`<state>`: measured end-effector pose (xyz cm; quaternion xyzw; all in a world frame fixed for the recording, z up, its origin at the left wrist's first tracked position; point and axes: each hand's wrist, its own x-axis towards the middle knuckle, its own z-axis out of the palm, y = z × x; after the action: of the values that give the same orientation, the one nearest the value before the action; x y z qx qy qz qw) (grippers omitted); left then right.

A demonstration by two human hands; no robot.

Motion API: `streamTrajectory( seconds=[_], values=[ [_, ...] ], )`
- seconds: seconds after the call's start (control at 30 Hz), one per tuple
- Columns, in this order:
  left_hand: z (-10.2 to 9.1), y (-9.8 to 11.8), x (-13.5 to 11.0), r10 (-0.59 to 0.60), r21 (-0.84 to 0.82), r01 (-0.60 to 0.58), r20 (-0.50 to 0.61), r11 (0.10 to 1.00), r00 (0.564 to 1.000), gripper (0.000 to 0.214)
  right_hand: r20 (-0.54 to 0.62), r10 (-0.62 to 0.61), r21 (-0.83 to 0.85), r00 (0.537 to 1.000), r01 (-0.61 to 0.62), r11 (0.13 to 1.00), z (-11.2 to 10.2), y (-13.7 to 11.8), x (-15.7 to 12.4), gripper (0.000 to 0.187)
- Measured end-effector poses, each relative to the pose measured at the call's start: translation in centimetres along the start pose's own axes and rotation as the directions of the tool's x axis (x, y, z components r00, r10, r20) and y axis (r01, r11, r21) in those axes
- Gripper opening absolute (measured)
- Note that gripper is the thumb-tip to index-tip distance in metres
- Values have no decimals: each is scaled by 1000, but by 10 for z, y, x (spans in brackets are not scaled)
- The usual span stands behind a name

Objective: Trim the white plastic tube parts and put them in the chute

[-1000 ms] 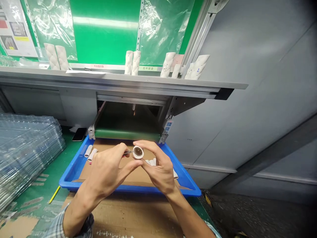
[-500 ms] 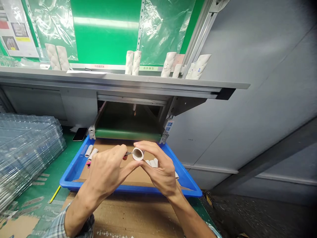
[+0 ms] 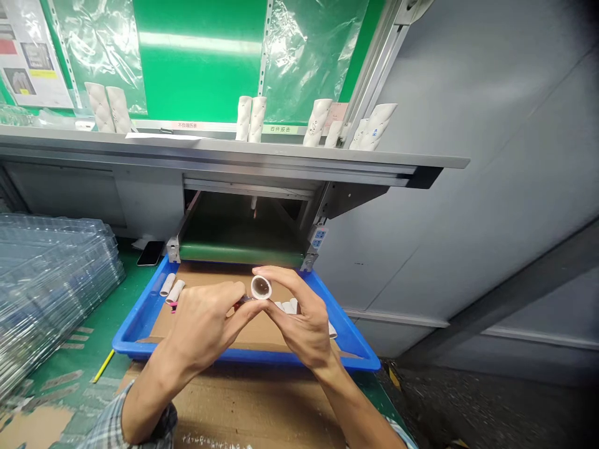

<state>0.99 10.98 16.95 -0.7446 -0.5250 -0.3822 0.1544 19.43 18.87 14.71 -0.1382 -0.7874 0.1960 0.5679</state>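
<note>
My right hand [image 3: 304, 318] grips a short white tube [image 3: 261, 288] between thumb and fingers, its round open end facing me. Its inside looks dark. My left hand [image 3: 206, 321] is closed around a small pink-handled tool [image 3: 173, 307] with a metal tip; most of it is hidden by the fingers, so its exact kind cannot be made out. The tool's front end lies close to the left side of the tube's rim. Both thumbs meet just below the tube. The hands are above a blue tray [image 3: 248, 355] lined with cardboard.
White tubes [image 3: 175, 292] lie at the tray's left, with more behind my right hand. A green conveyor belt [image 3: 241, 249] ends over the tray. Stacked clear plastic trays [image 3: 56, 280], a phone [image 3: 151, 254] and a yellow stick [image 3: 103, 366] are left. Patterned white tubes [image 3: 251, 118] stand on the shelf.
The tool's tip has dropped lower beside the tube and is more covered by my left fingers, which have shifted slightly right. The tube's opening is tilted a little differently.
</note>
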Motion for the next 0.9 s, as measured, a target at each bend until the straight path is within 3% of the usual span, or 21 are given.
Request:
streamTrajectory(
  seconds=[0.1,0.17,0.27,0.37,0.47,0.6,0.9],
  values=[
    [0,-5,0,-78,-135,75,-17,988,997,50,-71,180,235,981,-159,959,3,0,2,44],
    [1,-8,1,-109,-202,98,-46,975,993,37,-74,316,449,946,-251,857,5,1,4,47],
    [7,-8,1,-59,-335,39,-48,941,997,43,-1,466,655,885,-352,669,7,4,7,44],
    [13,-5,1,-2,-417,-37,-92,908,996,31,158,505,685,849,-463,563,11,6,7,42],
    [14,-2,2,12,-399,-84,-180,913,984,18,227,465,557,856,-506,659,15,6,6,41],
    [7,-1,3,79,-274,-150,-257,950,963,25,134,417,406,899,-433,805,13,8,8,36],
    [-7,12,-1,241,-162,-307,-333,938,912,25,1,352,365,936,-328,871,-10,10,16,27]
  ],
)
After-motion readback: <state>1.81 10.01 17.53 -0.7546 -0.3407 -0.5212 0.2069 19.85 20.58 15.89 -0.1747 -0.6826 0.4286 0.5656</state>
